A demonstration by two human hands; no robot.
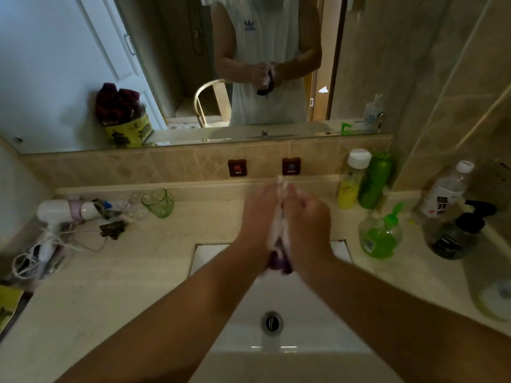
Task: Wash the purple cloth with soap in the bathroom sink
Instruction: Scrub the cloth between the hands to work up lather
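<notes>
Sink [304,313] beneath hands [284,217], purple cloth [279,261]

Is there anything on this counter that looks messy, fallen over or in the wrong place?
Yes. Left of the sink, a white hair dryer lies on its side, its cord in a loose tangle near the counter's edge, with small dark bits beside it. The bottles on the right stand upright.

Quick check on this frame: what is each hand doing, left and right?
Left hand: pressed against the soapy purple cloth, gripping it over the white sink.
Right hand: gripping the same cloth from the other side.
</notes>
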